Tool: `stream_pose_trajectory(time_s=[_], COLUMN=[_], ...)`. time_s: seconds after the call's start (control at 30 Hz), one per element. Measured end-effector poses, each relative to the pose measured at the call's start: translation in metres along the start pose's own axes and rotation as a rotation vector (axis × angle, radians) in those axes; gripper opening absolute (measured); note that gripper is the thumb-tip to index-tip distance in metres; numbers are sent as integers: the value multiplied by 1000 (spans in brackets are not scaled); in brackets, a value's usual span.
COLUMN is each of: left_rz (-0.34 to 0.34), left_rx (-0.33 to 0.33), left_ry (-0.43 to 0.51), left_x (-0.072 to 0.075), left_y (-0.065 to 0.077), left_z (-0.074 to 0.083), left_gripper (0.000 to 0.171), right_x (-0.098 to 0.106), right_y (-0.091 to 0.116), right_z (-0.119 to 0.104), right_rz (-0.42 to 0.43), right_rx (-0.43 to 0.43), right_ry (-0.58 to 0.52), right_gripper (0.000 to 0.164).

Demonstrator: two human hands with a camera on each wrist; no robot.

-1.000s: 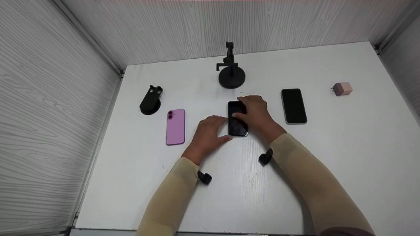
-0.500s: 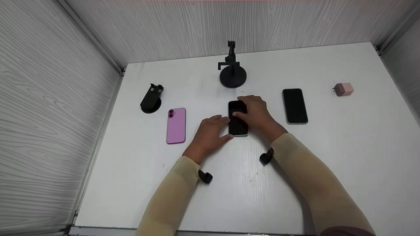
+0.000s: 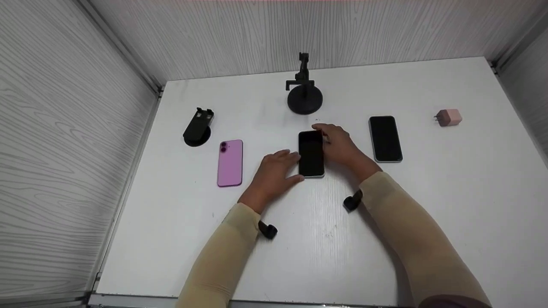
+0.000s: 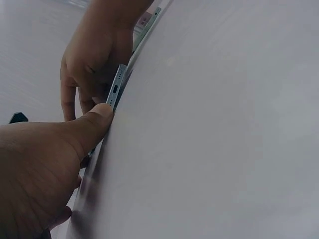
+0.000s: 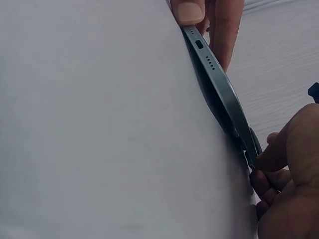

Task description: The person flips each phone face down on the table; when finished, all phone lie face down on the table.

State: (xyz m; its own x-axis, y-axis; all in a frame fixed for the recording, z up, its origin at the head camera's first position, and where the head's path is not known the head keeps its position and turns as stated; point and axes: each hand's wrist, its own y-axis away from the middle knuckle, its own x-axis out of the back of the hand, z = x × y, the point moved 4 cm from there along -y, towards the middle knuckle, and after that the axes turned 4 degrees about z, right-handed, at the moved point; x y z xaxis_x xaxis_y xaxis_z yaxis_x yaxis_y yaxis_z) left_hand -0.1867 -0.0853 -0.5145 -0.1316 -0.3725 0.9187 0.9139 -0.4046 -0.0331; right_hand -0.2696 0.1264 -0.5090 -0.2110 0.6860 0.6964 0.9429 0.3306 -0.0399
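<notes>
A smartphone (image 3: 311, 155) with a dark screen lies face up between the two hands near the table's middle. My left hand (image 3: 276, 177) holds its lower left corner, with the thumb at the bottom edge and the fingers along the left side. In the left wrist view, that thumb (image 4: 102, 112) touches the end beside the charging port. My right hand (image 3: 340, 143) grips the upper right edge. The right wrist view shows its fingers (image 5: 271, 157) at the phone's side and a dark gap under the phone (image 5: 219, 82). Some right fingertips are hidden.
A pink smartphone (image 3: 230, 163) lies face down at left, near a black phone stand (image 3: 199, 127). Behind the hands stands another black stand with a round base (image 3: 305, 100). A second dark-screened phone (image 3: 385, 139) and a pink charger plug (image 3: 448, 117) lie at right.
My right thumb has moved off the phone's screen to its right side, and the right wrist has shifted slightly right. The left fingers have come up against the phone's left edge.
</notes>
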Motion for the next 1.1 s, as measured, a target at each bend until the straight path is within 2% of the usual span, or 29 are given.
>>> stream_pose_trajectory(time_s=[0.17, 0.43, 0.67, 0.9, 1.1], left_rz=[-3, -9, -25, -18, -20], left_rx=[-2, -1, 11, 8, 9], left_ry=[17, 36, 51, 76, 131], left_x=[1, 3, 1, 0, -1], left_y=[0, 2, 2, 2, 2], left_z=[-1, -2, -4, -5, -7], left_gripper=[68, 70, 72, 72, 70], right_x=[8, 22, 25, 26, 26], right_y=[1, 0, -4, -6, -9], right_z=[1, 10, 17, 21, 22], right_rz=[-54, -208, -217, -219, -226], right_rx=[70, 87, 67, 0, 0], right_ry=[15, 44, 52, 49, 49], right_gripper=[57, 86, 97, 95, 97])
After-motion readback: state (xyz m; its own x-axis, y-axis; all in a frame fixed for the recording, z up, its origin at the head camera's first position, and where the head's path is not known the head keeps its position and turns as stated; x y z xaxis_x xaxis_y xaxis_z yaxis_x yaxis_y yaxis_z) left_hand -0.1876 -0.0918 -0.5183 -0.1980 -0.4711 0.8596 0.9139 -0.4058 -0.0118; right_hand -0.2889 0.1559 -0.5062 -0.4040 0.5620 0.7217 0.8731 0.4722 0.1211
